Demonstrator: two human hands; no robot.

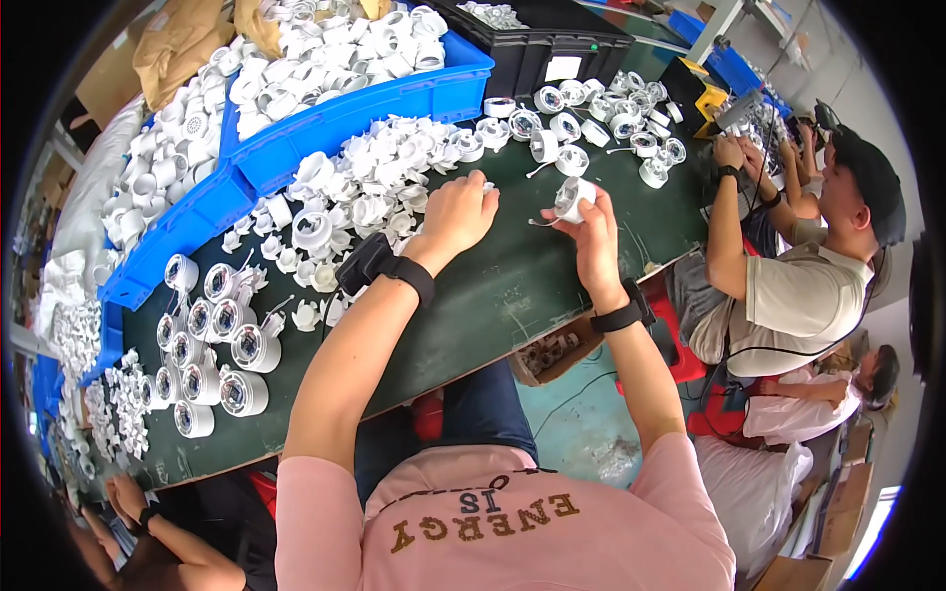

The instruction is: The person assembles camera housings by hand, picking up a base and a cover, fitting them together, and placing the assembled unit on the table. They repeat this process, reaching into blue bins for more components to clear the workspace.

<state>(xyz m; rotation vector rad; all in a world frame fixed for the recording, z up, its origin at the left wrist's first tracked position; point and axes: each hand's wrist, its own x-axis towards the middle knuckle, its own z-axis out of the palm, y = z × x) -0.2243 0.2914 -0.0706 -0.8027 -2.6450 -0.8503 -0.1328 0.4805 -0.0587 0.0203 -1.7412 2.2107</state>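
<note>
My right hand (595,241) grips a round white plastic housing (573,200) above the table, its short white cable end hanging out to the left. To the left of it, my left hand (459,217) is closed in a pinch. A bit of a small white plastic part (488,187) shows at its fingertips; most of it is hidden. Beyond and left of that hand spreads a heap of small white plastic parts (379,163). Round white housings with clear fronts (625,116) lie loosely grouped beyond my right hand.
Blue bins (370,108) full of white parts line the far left, with a black crate (562,44) behind. Stacked white units with dark lenses (254,347) stand on the green table (493,305) at left. A co-worker (808,266) sits at right. A cardboard box (557,355) sits below the edge.
</note>
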